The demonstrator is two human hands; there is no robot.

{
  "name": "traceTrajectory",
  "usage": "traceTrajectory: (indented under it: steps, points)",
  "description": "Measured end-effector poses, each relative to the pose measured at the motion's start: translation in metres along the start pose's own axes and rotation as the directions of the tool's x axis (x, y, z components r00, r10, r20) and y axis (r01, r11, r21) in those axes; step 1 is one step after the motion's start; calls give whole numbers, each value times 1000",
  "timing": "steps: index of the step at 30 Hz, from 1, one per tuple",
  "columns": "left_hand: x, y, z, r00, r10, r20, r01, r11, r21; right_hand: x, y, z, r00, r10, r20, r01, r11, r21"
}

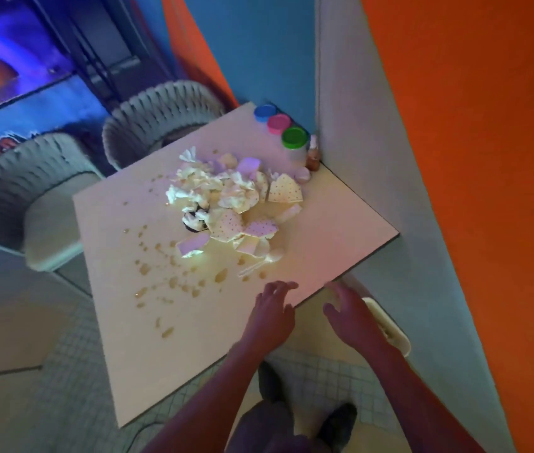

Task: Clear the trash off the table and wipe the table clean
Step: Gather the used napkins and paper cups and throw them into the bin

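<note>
White and square, the counter (340, 237) fills the middle of the frame, its far corner pushed against a blue and grey wall (350, 125). A heap of trash (226, 197) sits near the centre of it: crumpled napkins, spotted paper pieces and a few pale wrappers. Brownish spills (167, 273) dot the surface to the lower left of the heap and trail toward the near edge.

At the far corner, upper centre of the frame, stand three tubs in a row with a blue lid (265, 112), a pink lid (279, 123) and a green lid (295, 137); a small brown bottle (312, 158) is just beside the green one.

Both hands reach in from the bottom. The left hand (273, 313) hovers over the near edge of the counter, fingers relaxed and spread, holding nothing. The right hand (350, 313) is just past the counter's right edge, likewise loose and holding nothing.

Two grey chairs (161, 122) stand at the upper left.
</note>
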State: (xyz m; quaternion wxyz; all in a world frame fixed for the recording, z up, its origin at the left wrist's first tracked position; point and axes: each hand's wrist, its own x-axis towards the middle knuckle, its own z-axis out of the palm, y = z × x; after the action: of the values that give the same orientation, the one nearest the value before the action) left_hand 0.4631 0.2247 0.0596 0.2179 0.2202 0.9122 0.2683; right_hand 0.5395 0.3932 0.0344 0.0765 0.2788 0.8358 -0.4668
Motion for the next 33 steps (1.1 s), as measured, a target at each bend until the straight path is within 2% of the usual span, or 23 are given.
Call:
traceTrajectory:
  steps: [4, 12, 22, 33]
  points:
    - [-1, -36, -36, 991, -74, -110, 71, 997, -31, 19, -40, 18, 994, -96, 42, 99, 993, -59]
    - [19, -109, -94, 970, -157, -185, 138, 984, -113, 57, -116, 58, 985, -144, 95, 157, 978, -135]
    - [74, -177, -155, 961, -164, -220, 126, 976, -177, 113, -182, 99, 984, -166, 70, 177, 963, -204]
    - [140, -196, -192, 962, -215, -169, 197, 973, -120, 164, -218, 99, 984, -177, 29, 178, 952, -247]
